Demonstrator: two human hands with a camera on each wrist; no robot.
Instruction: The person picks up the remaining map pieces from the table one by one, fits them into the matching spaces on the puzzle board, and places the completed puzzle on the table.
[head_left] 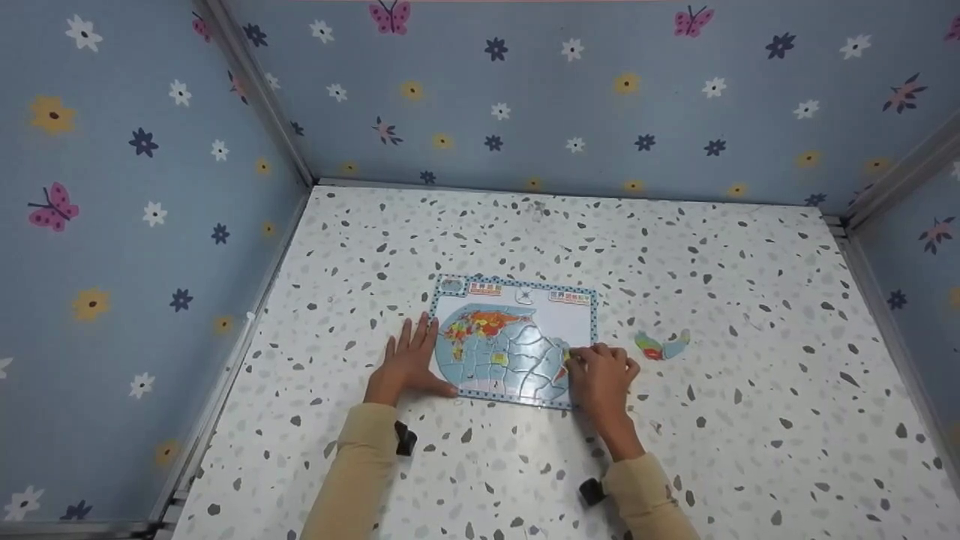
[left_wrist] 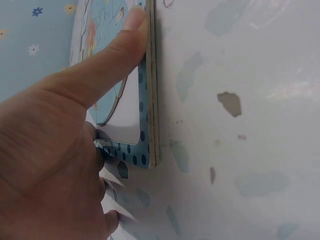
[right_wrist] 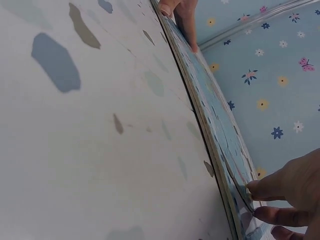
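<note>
A world map jigsaw board (head_left: 555, 315) with a dotted blue border lies flat on the table. Joined pieces fill much of its oval map, while white backing shows at the upper right. My left hand (head_left: 409, 367) steadies the board's left side, fingers spread along the edge and the thumb (left_wrist: 115, 55) resting on the near border. At the map's right edge, my right hand (head_left: 606, 375) pinches a small puzzle piece (head_left: 568, 355) between thumb and fingers; they partly cover it. The right wrist view shows those fingertips (right_wrist: 265, 189) low against the board's surface.
Right of the board lie loose puzzle pieces, one green and red (head_left: 651, 349) and one mostly blue (head_left: 676, 347). The speckled white table (head_left: 750, 300) is bounded by flowered blue panels (head_left: 525, 97) at the back and sides.
</note>
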